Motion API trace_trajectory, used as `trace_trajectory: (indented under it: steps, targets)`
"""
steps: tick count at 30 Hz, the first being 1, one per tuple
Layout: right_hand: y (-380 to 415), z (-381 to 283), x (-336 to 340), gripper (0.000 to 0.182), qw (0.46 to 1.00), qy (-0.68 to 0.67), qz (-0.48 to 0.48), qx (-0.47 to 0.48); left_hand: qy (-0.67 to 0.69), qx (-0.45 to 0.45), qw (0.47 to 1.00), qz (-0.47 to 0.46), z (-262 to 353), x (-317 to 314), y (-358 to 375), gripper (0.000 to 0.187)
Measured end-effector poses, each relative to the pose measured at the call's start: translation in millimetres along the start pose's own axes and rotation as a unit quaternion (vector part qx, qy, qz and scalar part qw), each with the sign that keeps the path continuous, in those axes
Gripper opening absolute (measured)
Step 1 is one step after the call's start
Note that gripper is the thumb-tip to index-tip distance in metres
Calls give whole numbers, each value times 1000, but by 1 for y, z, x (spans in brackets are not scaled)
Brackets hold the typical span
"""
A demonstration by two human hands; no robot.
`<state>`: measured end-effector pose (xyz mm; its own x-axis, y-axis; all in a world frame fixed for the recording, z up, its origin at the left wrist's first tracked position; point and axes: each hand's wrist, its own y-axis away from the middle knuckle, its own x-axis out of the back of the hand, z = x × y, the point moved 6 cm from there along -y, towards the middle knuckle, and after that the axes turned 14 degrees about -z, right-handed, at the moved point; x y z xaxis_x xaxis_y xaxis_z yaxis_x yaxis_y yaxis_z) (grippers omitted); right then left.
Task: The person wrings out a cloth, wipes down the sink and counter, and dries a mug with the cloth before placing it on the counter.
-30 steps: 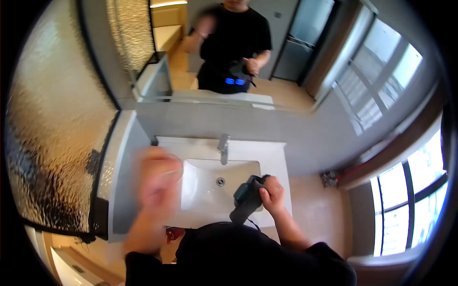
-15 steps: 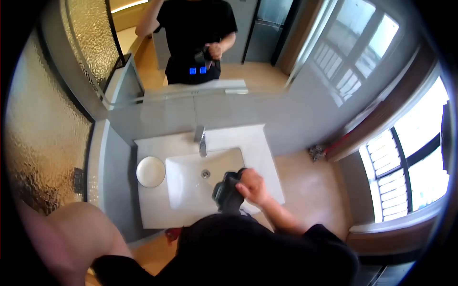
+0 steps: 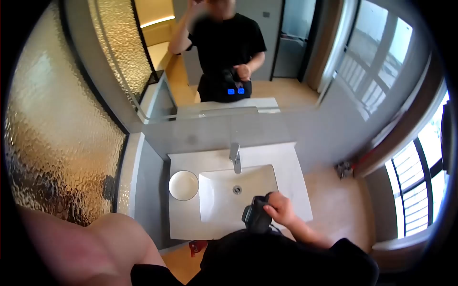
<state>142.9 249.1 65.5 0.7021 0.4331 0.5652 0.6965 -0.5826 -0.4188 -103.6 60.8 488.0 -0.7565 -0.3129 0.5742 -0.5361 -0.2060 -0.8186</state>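
My right hand (image 3: 280, 209) is closed round a black handheld device (image 3: 260, 213) with a squared, greyish piece on its left side; its exact kind I cannot tell. A thin dark cord shows below it. The device overlaps the front right of the white sink basin (image 3: 210, 209). My left arm (image 3: 102, 238) is raised close to the camera on the left, its hand outside the direct view. In the mirror (image 3: 267, 28) that hand appears blurred beside my head at the top edge, its fingers unclear.
A chrome faucet (image 3: 236, 157) stands behind the basin. A round white bowl (image 3: 183, 186) sits on the counter (image 3: 183, 226) to its left. Textured glass (image 3: 71, 124) borders the left side. A window (image 3: 415, 190) and curtain (image 3: 386, 152) are at the right, and a red item (image 3: 196, 247) shows below the counter.
The view has tilted up and turned left, so the sink and mirror sit lower and farther right. My right hand still holds the black device.
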Motion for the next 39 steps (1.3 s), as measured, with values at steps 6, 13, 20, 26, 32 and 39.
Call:
trace_trajectory:
  steps: [6,13,20,26,32,39]
  targets:
    - [-3,-7,-2,20,1000,1,-8,-11,4,-9,1000,18,5,7,3,55]
    - [-3,-3,-1,26,998,0,-20,-62,6,-4,1000,11,-6,-9,-3,50]
    - [-10,-12,1,25,999,4,-30,-20,18,-13,1000,16,-10,-16,-8,45]
    - [-10,-12,3,26,997,20,-28,-73,8,-11,998,69,-5,-15,-10,41]
    - [-15,11,14,22,972,-86,23,-220,24,360,933,12,-118,-153,138,21]
    - [-24,12,17,26,917,-260,-45,-299,479,573,665,26,-102,-341,287,71]
